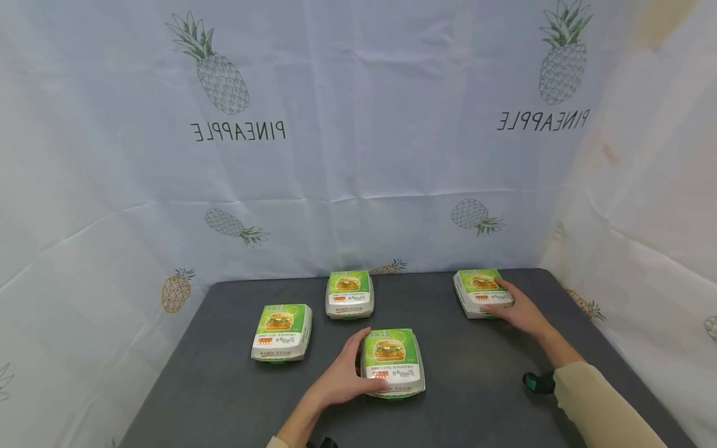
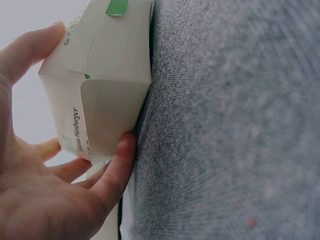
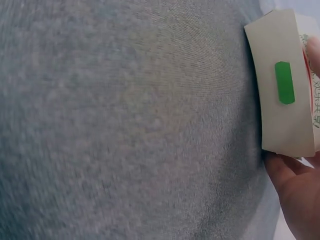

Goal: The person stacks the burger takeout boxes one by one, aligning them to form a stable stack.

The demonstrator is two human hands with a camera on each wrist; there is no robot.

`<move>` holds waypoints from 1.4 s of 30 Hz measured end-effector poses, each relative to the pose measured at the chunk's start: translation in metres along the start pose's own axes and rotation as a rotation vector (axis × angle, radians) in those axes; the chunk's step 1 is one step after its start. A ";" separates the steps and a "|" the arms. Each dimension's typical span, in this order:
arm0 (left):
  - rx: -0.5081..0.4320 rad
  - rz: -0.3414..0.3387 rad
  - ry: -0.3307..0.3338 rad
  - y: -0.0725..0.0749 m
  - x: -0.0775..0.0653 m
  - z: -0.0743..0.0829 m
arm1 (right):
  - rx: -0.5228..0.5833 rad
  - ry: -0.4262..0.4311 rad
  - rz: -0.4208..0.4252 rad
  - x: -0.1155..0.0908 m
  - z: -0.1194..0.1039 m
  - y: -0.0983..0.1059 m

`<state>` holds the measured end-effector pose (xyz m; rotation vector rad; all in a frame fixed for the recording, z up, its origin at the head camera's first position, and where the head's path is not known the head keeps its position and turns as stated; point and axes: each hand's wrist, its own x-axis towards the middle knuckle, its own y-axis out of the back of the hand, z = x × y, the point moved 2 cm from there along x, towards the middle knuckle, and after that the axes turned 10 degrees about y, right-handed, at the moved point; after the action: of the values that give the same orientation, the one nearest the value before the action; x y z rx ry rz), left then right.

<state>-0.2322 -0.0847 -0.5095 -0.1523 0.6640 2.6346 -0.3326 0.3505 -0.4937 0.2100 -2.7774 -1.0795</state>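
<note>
A green-and-white hamburger box [image 1: 392,354], printed with a burger, lies on the dark table in front. My left hand [image 1: 340,378] grips it from the left, the thumb [image 2: 37,47] on its front and the other fingers along its side and behind. At the table's back right, my right hand [image 1: 525,312] holds a second hamburger box [image 1: 476,283] by its right side, thumb at the front. The right wrist view catches only part of that hand [image 3: 300,200], beside the box's plain wall with a green tab.
Two more hamburger boxes stand on the table [image 1: 224,386]: one box [image 1: 282,323] at the left, another box [image 1: 348,286] at the back edge. White cloth [image 1: 358,124] with pineapple prints hangs behind and at both sides.
</note>
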 end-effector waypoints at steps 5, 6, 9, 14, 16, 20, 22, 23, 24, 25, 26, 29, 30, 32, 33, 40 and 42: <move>0.003 0.002 0.004 0.000 -0.001 0.000 | 0.023 -0.009 0.021 -0.003 0.003 -0.003; 0.004 0.002 0.004 -0.001 -0.001 0.000 | 0.026 -0.012 0.027 -0.004 0.003 -0.004; 0.006 0.003 0.003 -0.001 0.000 -0.001 | 0.026 -0.019 0.044 -0.005 0.003 -0.005; 0.006 0.005 0.008 -0.002 0.001 -0.002 | 0.016 -0.027 0.089 -0.007 0.002 -0.004; 0.006 0.004 0.009 -0.001 0.002 -0.003 | 0.009 -0.027 0.107 -0.008 0.001 -0.004; 0.007 0.004 0.003 -0.001 0.003 -0.003 | 0.010 -0.015 0.111 -0.012 0.001 -0.004; 0.009 0.004 0.002 -0.002 0.003 -0.003 | 0.021 -0.003 0.105 -0.014 -0.001 -0.005; 0.009 0.004 0.003 -0.002 0.003 -0.004 | 0.026 0.004 0.101 -0.015 -0.001 -0.006; 0.010 0.004 0.004 -0.002 0.003 -0.003 | 0.031 0.005 0.101 -0.015 -0.002 -0.007; 0.010 0.004 0.006 -0.002 0.003 -0.003 | 0.036 0.013 0.097 -0.016 -0.003 -0.008; 0.010 0.004 0.004 -0.002 0.003 -0.003 | 0.038 0.019 0.094 -0.016 -0.004 -0.009; 0.010 0.006 0.010 -0.003 0.002 -0.003 | 0.029 0.031 0.087 -0.018 -0.006 -0.012; 0.010 0.007 0.008 -0.003 0.001 -0.003 | 0.024 0.031 0.088 -0.019 -0.007 -0.013; 0.010 0.008 0.003 -0.003 0.001 -0.003 | 0.017 0.030 0.089 -0.020 -0.008 -0.014; 0.011 0.007 0.005 -0.002 0.001 -0.003 | 0.015 0.032 0.086 -0.021 -0.009 -0.015; 0.009 0.003 0.000 -0.001 0.001 -0.002 | 0.037 0.038 0.080 -0.026 -0.020 -0.018; 0.011 0.005 -0.002 0.000 0.001 -0.002 | 0.036 0.055 0.075 -0.028 -0.026 -0.019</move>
<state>-0.2330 -0.0848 -0.5114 -0.1454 0.6796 2.6349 -0.2984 0.3243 -0.4902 0.1366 -2.7340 -0.9915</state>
